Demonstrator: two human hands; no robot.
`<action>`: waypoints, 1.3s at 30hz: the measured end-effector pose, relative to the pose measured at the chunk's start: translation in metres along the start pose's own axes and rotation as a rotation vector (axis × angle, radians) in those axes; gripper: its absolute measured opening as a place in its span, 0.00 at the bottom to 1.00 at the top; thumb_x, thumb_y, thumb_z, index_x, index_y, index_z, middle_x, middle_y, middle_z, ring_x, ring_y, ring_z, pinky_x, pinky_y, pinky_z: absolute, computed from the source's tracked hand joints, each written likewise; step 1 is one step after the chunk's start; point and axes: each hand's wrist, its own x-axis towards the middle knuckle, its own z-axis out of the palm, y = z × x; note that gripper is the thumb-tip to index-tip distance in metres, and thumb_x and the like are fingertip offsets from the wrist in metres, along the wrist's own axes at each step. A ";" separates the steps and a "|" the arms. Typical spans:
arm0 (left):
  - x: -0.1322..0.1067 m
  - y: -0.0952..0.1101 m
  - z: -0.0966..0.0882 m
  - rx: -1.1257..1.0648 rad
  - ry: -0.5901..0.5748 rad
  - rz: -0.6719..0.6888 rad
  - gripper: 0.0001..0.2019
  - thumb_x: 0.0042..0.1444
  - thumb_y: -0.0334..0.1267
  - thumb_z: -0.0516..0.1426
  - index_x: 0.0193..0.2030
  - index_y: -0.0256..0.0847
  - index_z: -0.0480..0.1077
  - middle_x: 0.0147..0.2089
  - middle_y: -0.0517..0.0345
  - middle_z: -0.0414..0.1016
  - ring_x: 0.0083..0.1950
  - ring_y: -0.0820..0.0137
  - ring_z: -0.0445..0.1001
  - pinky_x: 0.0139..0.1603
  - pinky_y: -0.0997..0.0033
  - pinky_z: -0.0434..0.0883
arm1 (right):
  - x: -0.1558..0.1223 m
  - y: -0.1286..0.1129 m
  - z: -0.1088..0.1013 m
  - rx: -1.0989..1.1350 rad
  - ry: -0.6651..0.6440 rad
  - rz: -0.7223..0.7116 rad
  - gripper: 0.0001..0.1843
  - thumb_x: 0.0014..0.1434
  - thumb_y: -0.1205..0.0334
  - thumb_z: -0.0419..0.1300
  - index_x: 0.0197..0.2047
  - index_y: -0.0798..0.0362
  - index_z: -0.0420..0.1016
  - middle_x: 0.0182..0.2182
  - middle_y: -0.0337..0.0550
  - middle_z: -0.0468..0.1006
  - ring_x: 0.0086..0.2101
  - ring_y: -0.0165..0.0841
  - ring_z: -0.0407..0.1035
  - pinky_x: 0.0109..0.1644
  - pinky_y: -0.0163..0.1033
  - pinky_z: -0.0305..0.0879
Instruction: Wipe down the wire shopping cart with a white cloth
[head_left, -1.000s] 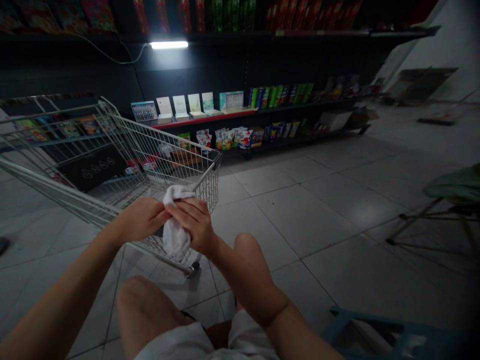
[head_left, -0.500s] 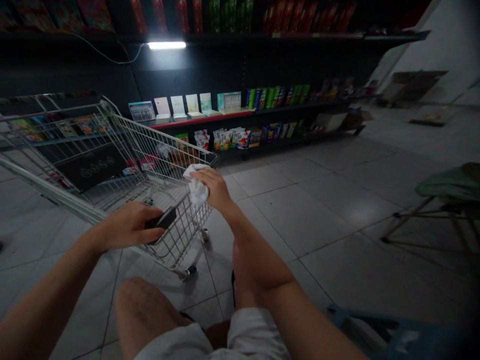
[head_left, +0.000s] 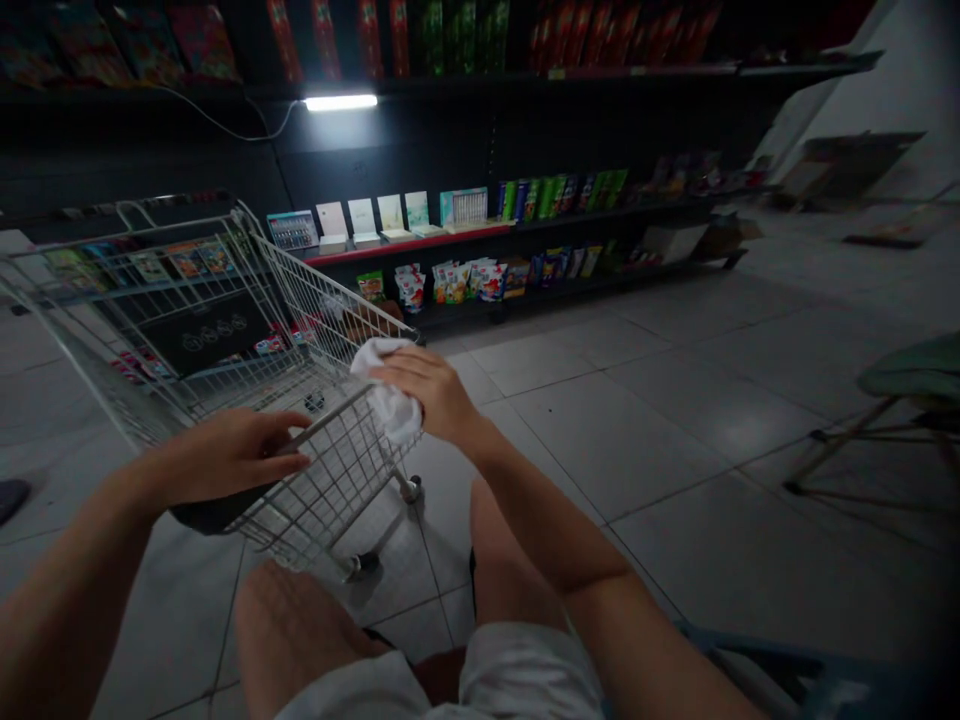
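Note:
A metal wire shopping cart (head_left: 330, 480) stands just ahead of my knees, its basket stretching away to the left. My left hand (head_left: 225, 455) grips the near top rim, thumb on one side and fingers over the other. Below that hand a black part (head_left: 214, 512) of the cart shows. My right hand (head_left: 431, 390) is closed on a crumpled white cloth (head_left: 397, 412), pressed against the rim at the cart's right corner. Part of the cloth hangs down outside the wire. A black panel (head_left: 206, 335) with round white symbols sits farther inside the cart.
Behind the cart, dark shelves hold boxes, snack bags (head_left: 469, 282) and green and blue cans (head_left: 551, 195). A lit tube lamp (head_left: 341, 102) hangs there. A folding stool (head_left: 877, 430) stands right, and a blue plastic object (head_left: 810, 670) lies lower right. Two cart wheels (head_left: 364, 565) show near my legs.
The cart has turned, and its black part has shifted left and down. My left hand has moved left and now grips the bare rim. The cloth has slid slightly left and lower.

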 end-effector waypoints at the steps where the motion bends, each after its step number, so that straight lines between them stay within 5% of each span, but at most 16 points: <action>1: 0.005 0.008 0.002 0.070 -0.020 -0.024 0.26 0.59 0.56 0.51 0.55 0.39 0.70 0.32 0.53 0.80 0.31 0.64 0.76 0.32 0.68 0.67 | 0.004 0.011 -0.003 -0.015 0.002 0.052 0.18 0.63 0.67 0.57 0.55 0.48 0.77 0.52 0.42 0.79 0.55 0.34 0.68 0.63 0.46 0.64; 5: 0.028 0.036 0.011 0.378 -0.012 -0.133 0.22 0.63 0.53 0.47 0.49 0.37 0.70 0.40 0.42 0.80 0.39 0.55 0.78 0.35 0.62 0.67 | 0.023 0.061 -0.008 -0.005 -0.131 0.141 0.16 0.58 0.70 0.62 0.49 0.50 0.80 0.48 0.43 0.81 0.50 0.35 0.72 0.58 0.45 0.67; 7: 0.038 0.043 0.012 0.447 -0.004 -0.173 0.22 0.64 0.52 0.45 0.49 0.37 0.69 0.41 0.41 0.80 0.41 0.54 0.78 0.36 0.61 0.68 | 0.028 0.071 -0.003 -0.006 -0.097 0.216 0.14 0.56 0.70 0.64 0.46 0.51 0.81 0.47 0.43 0.81 0.48 0.35 0.72 0.56 0.44 0.68; 10: 0.058 0.046 0.010 0.447 0.013 -0.181 0.23 0.64 0.52 0.43 0.50 0.38 0.69 0.43 0.40 0.79 0.43 0.53 0.78 0.40 0.59 0.70 | 0.019 0.060 0.015 -0.027 0.086 0.302 0.14 0.57 0.69 0.62 0.47 0.52 0.81 0.46 0.44 0.81 0.48 0.36 0.71 0.57 0.44 0.68; 14: 0.099 0.046 0.009 0.324 0.053 -0.160 0.21 0.61 0.48 0.48 0.54 0.37 0.68 0.48 0.38 0.78 0.49 0.51 0.77 0.46 0.58 0.70 | -0.007 0.033 0.035 0.030 0.267 0.244 0.18 0.61 0.67 0.59 0.54 0.51 0.78 0.51 0.45 0.79 0.55 0.36 0.68 0.64 0.44 0.64; 19: 0.137 0.046 0.012 0.130 0.052 -0.099 0.18 0.62 0.45 0.46 0.49 0.36 0.67 0.47 0.43 0.78 0.45 0.62 0.78 0.43 0.68 0.71 | -0.017 0.038 0.044 0.140 0.472 0.348 0.20 0.64 0.60 0.56 0.58 0.50 0.74 0.53 0.47 0.78 0.55 0.34 0.69 0.63 0.42 0.66; 23: 0.139 0.042 0.016 -0.025 0.047 -0.061 0.16 0.63 0.42 0.42 0.45 0.37 0.66 0.39 0.49 0.78 0.36 0.67 0.77 0.36 0.71 0.71 | -0.034 0.038 0.091 0.129 0.532 0.492 0.26 0.64 0.59 0.54 0.64 0.54 0.67 0.62 0.52 0.69 0.63 0.38 0.61 0.68 0.47 0.60; 26: 0.135 0.038 0.016 -0.093 0.055 -0.040 0.15 0.62 0.45 0.43 0.41 0.39 0.65 0.37 0.52 0.77 0.35 0.67 0.76 0.35 0.70 0.71 | -0.062 0.033 0.124 0.164 0.519 0.673 0.25 0.62 0.59 0.55 0.61 0.57 0.71 0.54 0.54 0.76 0.56 0.40 0.69 0.62 0.47 0.67; 29: 0.133 0.036 0.016 -0.136 0.064 -0.033 0.15 0.62 0.47 0.44 0.39 0.40 0.64 0.35 0.53 0.76 0.35 0.67 0.75 0.35 0.69 0.71 | -0.072 0.037 0.121 0.209 0.421 0.645 0.20 0.60 0.60 0.56 0.53 0.56 0.78 0.47 0.51 0.80 0.50 0.39 0.73 0.59 0.45 0.69; 33: 0.133 0.036 0.015 -0.172 0.062 -0.036 0.14 0.61 0.47 0.45 0.39 0.40 0.63 0.33 0.54 0.75 0.33 0.68 0.75 0.34 0.70 0.70 | -0.062 0.037 0.110 0.154 0.496 0.591 0.23 0.63 0.59 0.53 0.60 0.53 0.72 0.59 0.49 0.73 0.59 0.37 0.66 0.67 0.46 0.61; 39: 0.136 0.035 0.018 -0.197 0.070 -0.045 0.13 0.62 0.45 0.44 0.39 0.40 0.63 0.37 0.51 0.77 0.36 0.67 0.76 0.35 0.70 0.70 | -0.126 -0.004 0.176 0.192 0.429 0.737 0.20 0.58 0.62 0.61 0.55 0.48 0.77 0.56 0.50 0.75 0.58 0.40 0.68 0.65 0.51 0.65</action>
